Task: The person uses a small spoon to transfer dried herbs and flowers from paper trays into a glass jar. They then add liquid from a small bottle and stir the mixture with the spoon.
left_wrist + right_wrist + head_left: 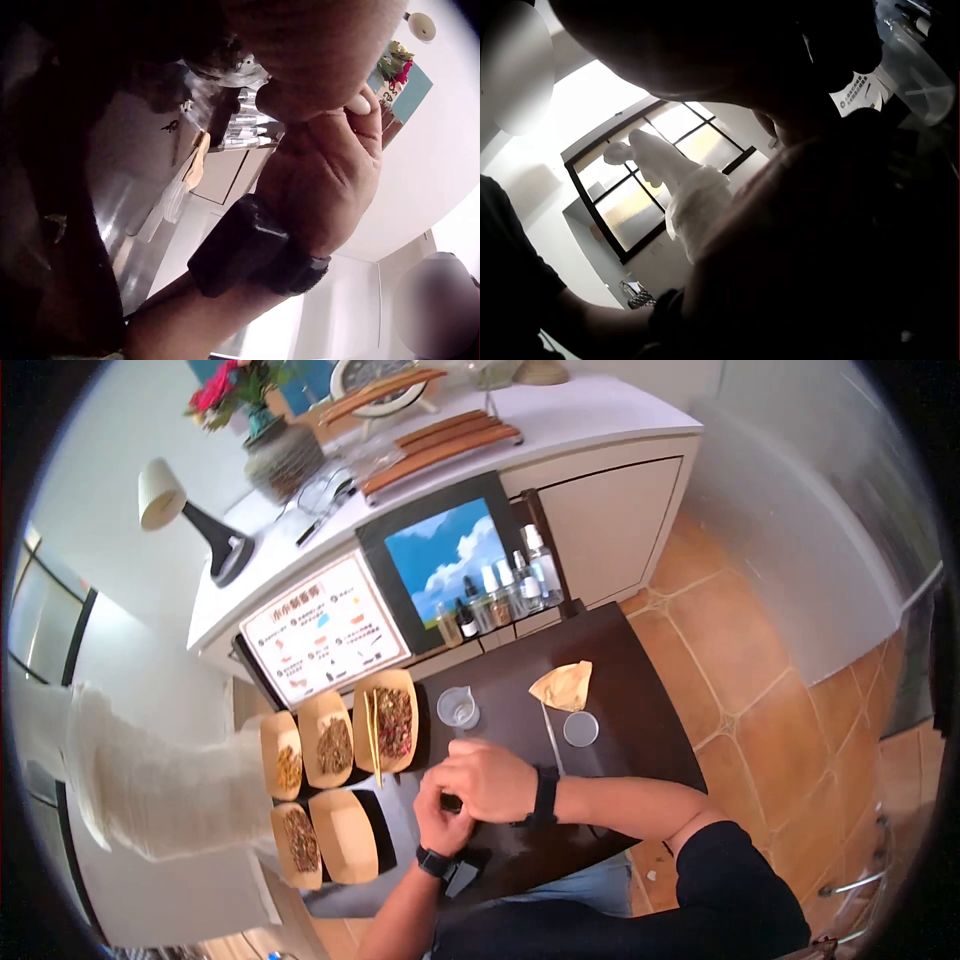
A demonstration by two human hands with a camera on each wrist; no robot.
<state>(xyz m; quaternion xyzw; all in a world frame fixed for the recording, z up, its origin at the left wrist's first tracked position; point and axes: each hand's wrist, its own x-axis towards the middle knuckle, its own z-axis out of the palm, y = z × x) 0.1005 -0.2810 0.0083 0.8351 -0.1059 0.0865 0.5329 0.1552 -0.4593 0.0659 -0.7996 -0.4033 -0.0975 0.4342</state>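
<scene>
In the head view my right hand (490, 780) lies over my left hand (440, 815) above the front of the dark table (640, 690). The two hands meet, fingers bent against each other, with a small dark spot between them. I cannot tell what, if anything, they hold. A band with a black block sits on each wrist. In the left wrist view, the right hand (322, 172) presses close to the left. Just beyond the hands stands a clear plastic cup (458, 710). To the right are a folded tan paper (562, 685), a round silvery tin (581, 729) and a thin pale stick (552, 738).
Paper trays of dried flowers and herbs, one tray (393, 745) bearing a yellow pair of sticks (373, 738), stand at left near an empty tray (344, 840). Several small bottles (500, 595) line the table's far side beside a printed sheet (322, 628). A white cabinet (610, 510) stands behind.
</scene>
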